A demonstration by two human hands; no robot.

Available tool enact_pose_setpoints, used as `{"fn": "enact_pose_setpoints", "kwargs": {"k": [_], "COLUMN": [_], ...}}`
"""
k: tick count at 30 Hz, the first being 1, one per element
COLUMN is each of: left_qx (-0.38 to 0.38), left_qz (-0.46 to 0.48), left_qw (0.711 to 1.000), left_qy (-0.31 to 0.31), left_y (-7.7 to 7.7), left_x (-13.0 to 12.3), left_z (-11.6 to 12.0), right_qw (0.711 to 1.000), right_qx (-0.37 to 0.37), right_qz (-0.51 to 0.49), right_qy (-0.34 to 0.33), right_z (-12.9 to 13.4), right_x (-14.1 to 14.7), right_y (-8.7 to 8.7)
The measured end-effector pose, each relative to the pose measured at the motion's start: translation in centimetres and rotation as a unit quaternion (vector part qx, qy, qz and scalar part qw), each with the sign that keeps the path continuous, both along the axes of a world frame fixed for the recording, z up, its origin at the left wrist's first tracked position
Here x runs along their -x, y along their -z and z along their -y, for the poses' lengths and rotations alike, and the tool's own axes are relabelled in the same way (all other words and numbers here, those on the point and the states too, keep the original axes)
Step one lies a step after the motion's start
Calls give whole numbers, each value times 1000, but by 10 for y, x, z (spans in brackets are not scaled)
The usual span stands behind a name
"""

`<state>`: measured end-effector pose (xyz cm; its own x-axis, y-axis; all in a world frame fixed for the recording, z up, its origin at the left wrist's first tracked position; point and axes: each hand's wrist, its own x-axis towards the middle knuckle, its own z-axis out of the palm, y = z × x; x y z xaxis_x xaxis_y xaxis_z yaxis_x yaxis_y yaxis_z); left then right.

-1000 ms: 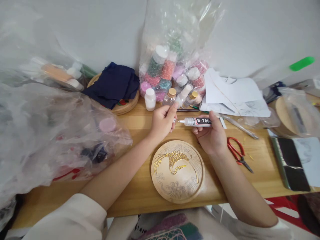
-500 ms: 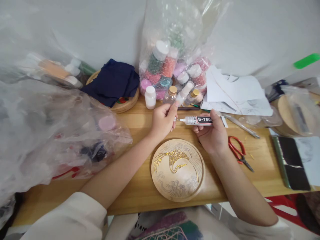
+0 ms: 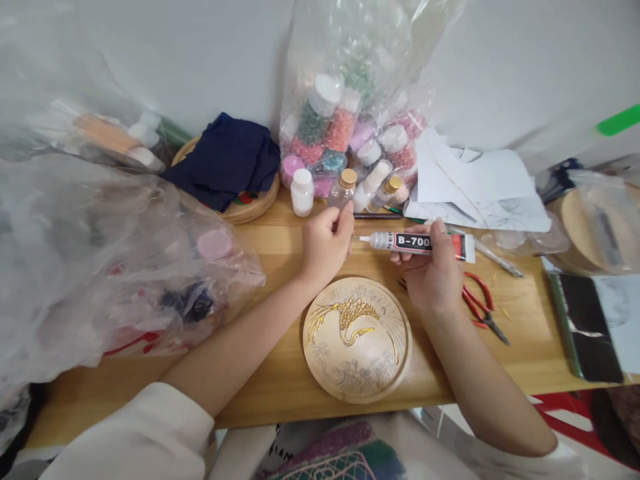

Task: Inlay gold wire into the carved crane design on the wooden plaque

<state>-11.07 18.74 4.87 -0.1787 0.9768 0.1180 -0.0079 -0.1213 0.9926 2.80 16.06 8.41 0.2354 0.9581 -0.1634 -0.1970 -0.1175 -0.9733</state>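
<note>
My right hand [image 3: 434, 277] is closed around a B-7000 glue tube [image 3: 413, 243], held level above the table with its white nozzle pointing left. Just left of the nozzle tip, my left hand [image 3: 326, 247] is closed, thumb against fingers. Whatever it pinches is too small or hidden to make out. Below both hands lies a round wooden plaque [image 3: 320, 373] with a drawn crane and waves. Gold wire [image 3: 357, 312] follows part of the bird. Neither hand touches the plaque.
Red-handled pliers [image 3: 481, 301] lie right of my right forearm, with a phone [image 3: 587, 327] beyond. Small bottles [image 3: 302, 193] and a plastic bag of bead jars [image 3: 325, 127] stand behind. Plastic bags [image 3: 120, 267] fill the left; papers [image 3: 470, 180] lie back right.
The glue tube has shifted slightly right with my right hand, and its red end now shows. My left hand stays nearly in place, its fingers turned a little.
</note>
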Motion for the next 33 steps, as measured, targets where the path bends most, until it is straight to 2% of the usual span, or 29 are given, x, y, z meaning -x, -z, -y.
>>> {"fn": "enact_pose_setpoints", "kwargs": {"k": [5,9,11,13,15,19,21,26,28,30,31,33], "left_qx": [-3,8,-16,-80,-167,-289,-307,-277,-277,-274,-269,-251], "left_qz": [-14,-3,-24,-86,-176,-334,-367,-390,-405,-423,-432,-449], "left_qw": [1000,1000,1000,993,970,894,872,866,858,851,850,847], "left_qy": [-3,11,4,-5,4,70,105,149,153,145,139,135], "left_y": [1,2,1,-1,-3,-3,0,6,7,7,7,7], "left_x": [0,-1,1,4,8,12,13,15,16,16,16,16], "left_z": [1,0,0,1,1,2,0,-4,-5,-5,-5,-5], "right_qw": [1000,1000,1000,999,999,995,993,984,980,969,955,900], "right_qx": [-6,-4,1,7,23,76,96,150,170,176,172,147], "right_qz": [18,-4,-21,-30,-31,-31,-31,-21,30,140,217,389], "right_qy": [15,17,13,9,-5,-57,-68,-92,-98,-101,-108,-134], "right_z": [2,1,0,-1,-3,-8,-10,-14,-14,-9,-5,7], "right_x": [1,1,1,0,-1,-5,-6,-16,-27,-41,-48,-62], "right_y": [-2,0,1,2,2,1,1,-4,-12,-23,-29,-39]}}
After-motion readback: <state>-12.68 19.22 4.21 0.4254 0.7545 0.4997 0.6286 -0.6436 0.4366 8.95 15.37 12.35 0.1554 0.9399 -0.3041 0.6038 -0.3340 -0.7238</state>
